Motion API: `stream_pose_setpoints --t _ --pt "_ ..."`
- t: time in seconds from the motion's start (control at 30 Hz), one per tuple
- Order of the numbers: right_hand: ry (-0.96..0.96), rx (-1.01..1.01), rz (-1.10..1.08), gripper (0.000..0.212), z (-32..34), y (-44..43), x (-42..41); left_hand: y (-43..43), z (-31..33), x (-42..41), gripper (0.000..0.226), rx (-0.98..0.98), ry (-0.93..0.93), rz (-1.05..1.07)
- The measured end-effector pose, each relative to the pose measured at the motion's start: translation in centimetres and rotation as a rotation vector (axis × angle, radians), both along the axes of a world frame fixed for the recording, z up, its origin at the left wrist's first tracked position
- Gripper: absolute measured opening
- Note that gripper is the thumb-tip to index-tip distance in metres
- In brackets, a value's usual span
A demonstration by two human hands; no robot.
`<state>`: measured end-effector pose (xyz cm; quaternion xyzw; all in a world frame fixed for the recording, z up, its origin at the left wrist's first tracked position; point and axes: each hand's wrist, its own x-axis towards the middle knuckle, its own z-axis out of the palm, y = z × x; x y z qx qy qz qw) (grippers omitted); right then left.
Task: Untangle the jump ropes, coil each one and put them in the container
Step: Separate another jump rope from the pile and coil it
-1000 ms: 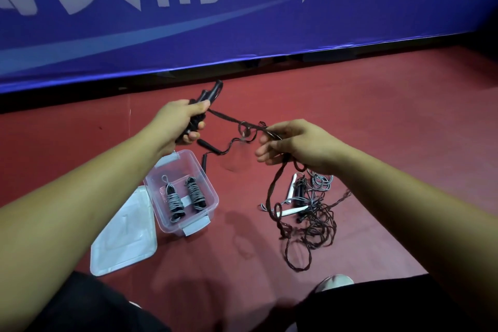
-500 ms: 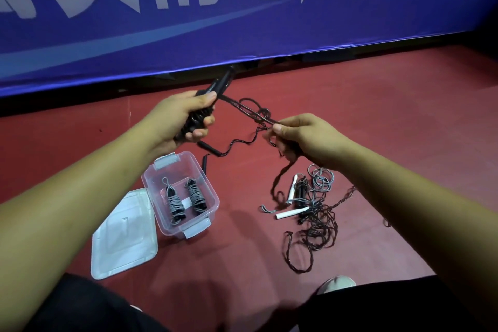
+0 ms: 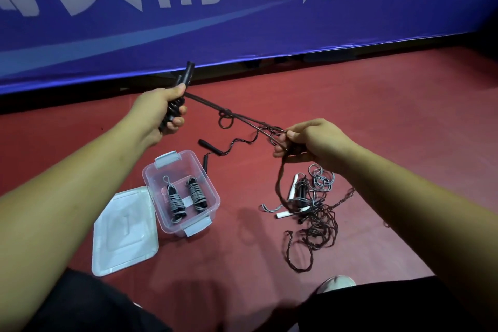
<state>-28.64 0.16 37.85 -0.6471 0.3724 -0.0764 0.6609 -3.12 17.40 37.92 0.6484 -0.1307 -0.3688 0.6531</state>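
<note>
My left hand [image 3: 161,110] grips two black handles [image 3: 186,74] of a dark jump rope, held up above the red floor. The dark cord [image 3: 237,116] runs taut from them to my right hand [image 3: 310,140], which pinches it; a small loop hangs midway. From my right hand the cord drops into a tangled pile [image 3: 315,218] with a grey rope and white handles [image 3: 292,188]. Another pair of black handles [image 3: 211,147] lies on the floor. The clear container [image 3: 198,180] holds two coiled grey-corded ropes [image 3: 186,197].
The container's white lid [image 3: 124,234] lies on the floor to its left. A blue banner [image 3: 242,8] runs along the back with a dark gap under it. My knees and a shoe tip [image 3: 336,281] are at the bottom edge.
My hands have moved apart: the left lifted the handles up and left, the right pulled to the right and down. The cord between them has gone from slack to taut.
</note>
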Motion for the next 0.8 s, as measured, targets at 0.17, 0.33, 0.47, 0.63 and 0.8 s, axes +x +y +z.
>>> stream_pose_setpoints --t 0.17,0.33,0.47,0.63,0.8 --pt "-0.020 0.297 -0.320 0.032 -1.1 -0.6 0.1 0.1 -1.3 0.6 0.016 0.051 -0.012 0.054" --pt "-0.501 0.522 -0.419 0.033 -1.6 -0.7 0.1 0.4 -2.3 1.5 0.025 0.120 -0.010 0.127" --pt "-0.379 0.409 0.034 0.009 -0.3 -0.5 -0.3 0.2 -3.1 1.0 0.019 0.178 -0.098 0.017" --pt "0.001 -0.120 0.470 0.027 -0.6 0.0 -0.4 -0.9 -2.6 -0.6 0.014 0.154 -0.196 -0.091" --pt "0.042 -0.188 0.588 0.027 0.3 -1.4 -1.4 -0.5 -2.3 0.3 0.012 0.136 -0.226 0.031"
